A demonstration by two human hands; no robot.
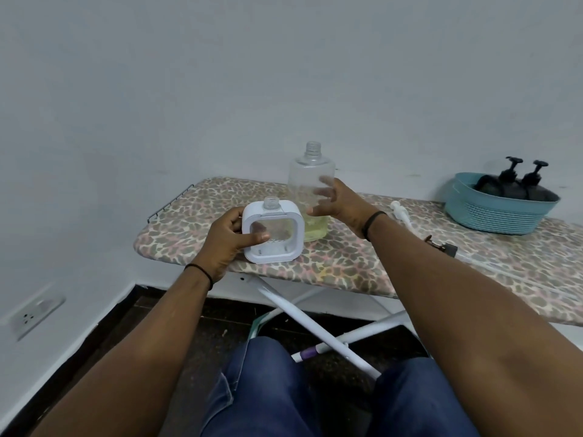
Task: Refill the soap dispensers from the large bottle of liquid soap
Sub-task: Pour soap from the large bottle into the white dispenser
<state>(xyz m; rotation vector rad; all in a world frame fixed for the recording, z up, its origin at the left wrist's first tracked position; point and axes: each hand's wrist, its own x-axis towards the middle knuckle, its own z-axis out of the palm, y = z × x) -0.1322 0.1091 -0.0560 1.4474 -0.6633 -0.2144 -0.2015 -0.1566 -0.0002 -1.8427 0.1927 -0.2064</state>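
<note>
A square white soap dispenser (273, 250) with a clear window and an uncapped neck stands on the ironing board (347, 263). My left hand (227, 238) grips its left side, thumb across the window. Behind it stands a large clear bottle (310, 171), uncapped, with a little yellow liquid soap at the bottom. My right hand (340, 205) is beside the bottle's right side, fingers spread and blurred; whether they touch the bottle I cannot tell.
A white pump head (400, 211) lies on the board right of the bottle, and a brown pump part (441, 246) lies nearer me. A teal basket (495, 212) at the far right holds two black pump bottles (520, 184). The wall is close behind.
</note>
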